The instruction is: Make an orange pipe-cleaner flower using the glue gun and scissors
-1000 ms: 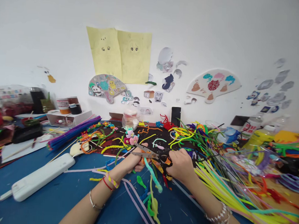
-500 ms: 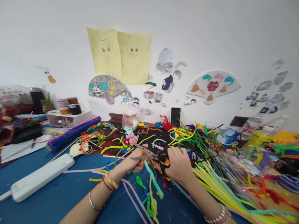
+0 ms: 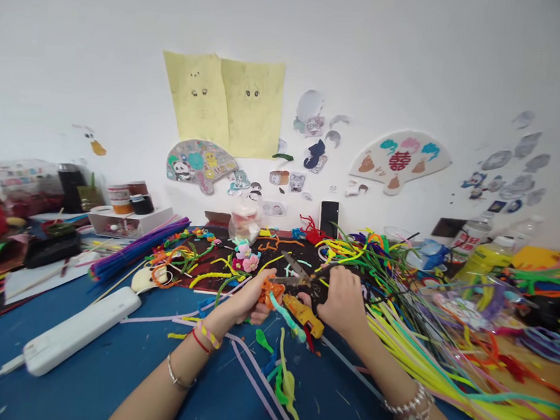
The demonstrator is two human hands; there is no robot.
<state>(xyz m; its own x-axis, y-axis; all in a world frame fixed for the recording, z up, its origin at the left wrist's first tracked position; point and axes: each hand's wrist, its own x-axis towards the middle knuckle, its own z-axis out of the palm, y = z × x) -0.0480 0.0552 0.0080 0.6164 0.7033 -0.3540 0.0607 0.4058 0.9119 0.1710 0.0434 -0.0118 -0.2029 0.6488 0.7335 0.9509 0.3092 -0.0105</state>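
My left hand (image 3: 246, 302) is closed on a small orange pipe-cleaner piece (image 3: 271, 291), from which a teal pipe cleaner (image 3: 288, 317) hangs down to the right. A yellow-orange fuzzy bit (image 3: 309, 316) sticks out just below, between my hands. My right hand (image 3: 346, 301) grips a pair of scissors (image 3: 296, 272); the handles are hidden in its fingers, and the blades are parted and point left, just above the orange piece. Both hands hover over the blue table (image 3: 105, 383), close together.
A white power strip (image 3: 80, 328) lies at the left. Behind it is a purple pipe-cleaner bundle (image 3: 138, 249). A thick heap of yellow and green pipe cleaners (image 3: 441, 368) fills the right. A phone (image 3: 328, 218), a jar (image 3: 245, 221) and bottles (image 3: 488, 256) stand along the wall.
The scissors have lifted up and to the right, away from the teal strand. My left hand has raised the orange piece a little. My right hand has shifted slightly right.
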